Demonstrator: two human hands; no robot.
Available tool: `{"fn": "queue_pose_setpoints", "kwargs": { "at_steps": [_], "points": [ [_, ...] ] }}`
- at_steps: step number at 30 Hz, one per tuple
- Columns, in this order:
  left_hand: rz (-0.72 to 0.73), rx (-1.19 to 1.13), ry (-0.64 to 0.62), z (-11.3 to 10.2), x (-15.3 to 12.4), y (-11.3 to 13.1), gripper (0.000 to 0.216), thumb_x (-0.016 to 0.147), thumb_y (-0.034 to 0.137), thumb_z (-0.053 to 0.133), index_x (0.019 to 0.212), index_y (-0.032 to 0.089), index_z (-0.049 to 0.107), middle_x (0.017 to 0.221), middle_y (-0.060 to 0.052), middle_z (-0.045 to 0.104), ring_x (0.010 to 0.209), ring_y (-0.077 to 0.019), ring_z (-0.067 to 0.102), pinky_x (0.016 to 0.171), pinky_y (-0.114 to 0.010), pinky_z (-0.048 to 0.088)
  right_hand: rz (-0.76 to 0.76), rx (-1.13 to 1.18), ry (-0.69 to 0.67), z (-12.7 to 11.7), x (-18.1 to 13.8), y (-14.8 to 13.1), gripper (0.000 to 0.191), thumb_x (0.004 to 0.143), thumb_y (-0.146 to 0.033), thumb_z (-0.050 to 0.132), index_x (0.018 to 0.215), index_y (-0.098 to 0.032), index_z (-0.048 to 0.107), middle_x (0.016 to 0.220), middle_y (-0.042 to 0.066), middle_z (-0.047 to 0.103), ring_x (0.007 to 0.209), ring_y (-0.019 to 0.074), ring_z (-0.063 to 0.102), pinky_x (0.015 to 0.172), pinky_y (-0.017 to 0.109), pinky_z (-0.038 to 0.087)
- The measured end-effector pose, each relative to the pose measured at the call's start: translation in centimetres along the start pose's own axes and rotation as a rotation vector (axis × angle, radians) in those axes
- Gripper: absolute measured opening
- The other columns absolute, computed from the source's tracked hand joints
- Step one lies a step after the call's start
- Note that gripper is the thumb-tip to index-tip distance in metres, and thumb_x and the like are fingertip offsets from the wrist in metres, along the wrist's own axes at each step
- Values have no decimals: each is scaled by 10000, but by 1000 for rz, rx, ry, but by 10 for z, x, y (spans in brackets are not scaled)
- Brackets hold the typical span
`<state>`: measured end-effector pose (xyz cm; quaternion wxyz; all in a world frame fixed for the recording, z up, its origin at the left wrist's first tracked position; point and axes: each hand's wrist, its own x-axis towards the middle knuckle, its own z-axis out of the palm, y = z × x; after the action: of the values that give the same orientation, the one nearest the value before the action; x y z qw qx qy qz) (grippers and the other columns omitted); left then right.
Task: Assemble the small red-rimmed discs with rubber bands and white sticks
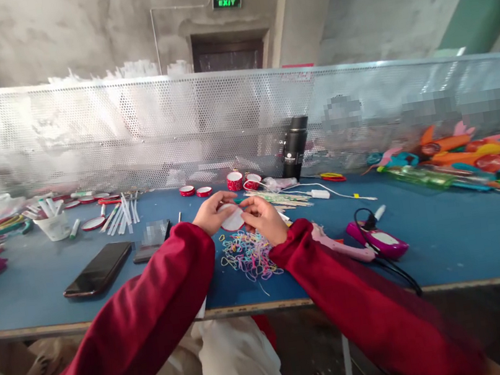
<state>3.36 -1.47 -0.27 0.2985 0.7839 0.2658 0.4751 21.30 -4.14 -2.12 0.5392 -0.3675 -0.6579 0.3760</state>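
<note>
Between my two hands, above the middle of the table, is a round white disc (233,218) with a thin red rim. My left hand (213,214) grips its left edge, the fingers bent around the far side. At its right edge my right hand (263,215) pinches with thumb and fingers. Just below the disc, a loose heap of thin coloured rubber bands (251,256) lies on the blue table. Small red-sided round pieces with white insides (235,181) stand beyond my hands. My fingertips are partly hidden behind the disc.
Left of my arm lie a phone (99,270), a second dark device (150,246), white strips (121,215) and a white cup (55,228) holding markers. A black bottle (295,149) stands near the perforated screen (165,125). Rightward are a purple corded device (383,243) and orange items (454,151).
</note>
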Motion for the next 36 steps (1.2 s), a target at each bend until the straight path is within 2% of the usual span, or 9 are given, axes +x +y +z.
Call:
{"fn": "queue_pose_setpoints", "kwargs": {
  "at_steps": [4, 8, 14, 18, 23, 36],
  "points": [
    [93, 166, -44, 0, -3, 9, 691, 675, 396, 788, 1286, 185, 543, 1266, -145, 599, 1121, -266, 585, 967, -408, 462, -40, -99, 208, -5, 6, 5, 244, 684, -244, 617, 893, -236, 492, 606, -79, 564, 409, 97, 493, 363, 212, 381],
    [167, 380, -75, 1, -3, 11, 875, 597, 383, 837, 1374, 211, 474, 1374, -156, 526, 1287, -320, 470, 1090, -479, 364, -59, -141, 234, -6, 9, 8, 233, 690, -247, 605, 892, -243, 490, 585, -81, 557, 395, 102, 492, 358, 217, 387],
    [110, 526, -106, 3, -5, 15, 748, 666, 325, 753, 1356, 189, 500, 1298, -149, 559, 1208, -299, 534, 1050, -452, 414, -52, -151, 203, -3, 6, 7, 221, 718, -292, 625, 899, -243, 509, 574, -78, 558, 393, 113, 502, 347, 224, 382],
    [49, 530, -106, 5, -7, 17, 721, 661, 299, 731, 1345, 214, 520, 1240, -136, 582, 1111, -293, 588, 970, -431, 468, -69, -144, 177, -2, 3, 3, 184, 728, -312, 642, 866, -236, 548, 559, -69, 550, 404, 112, 494, 373, 235, 391],
    [43, 528, -112, 7, -8, 16, 671, 651, 275, 725, 1292, 223, 533, 1186, -121, 602, 1100, -288, 592, 949, -410, 477, -99, -171, 203, -3, 2, 2, 153, 723, -316, 648, 823, -228, 574, 554, -58, 567, 407, 114, 496, 394, 245, 396],
    [-14, 657, -121, 14, -11, 22, 725, 654, 298, 690, 1339, 223, 465, 1254, -136, 548, 1072, -316, 600, 918, -428, 479, -77, -195, 242, -2, 1, -2, 89, 705, -267, 624, 781, -226, 602, 509, -56, 550, 388, 121, 493, 375, 245, 394]
  ]
}}
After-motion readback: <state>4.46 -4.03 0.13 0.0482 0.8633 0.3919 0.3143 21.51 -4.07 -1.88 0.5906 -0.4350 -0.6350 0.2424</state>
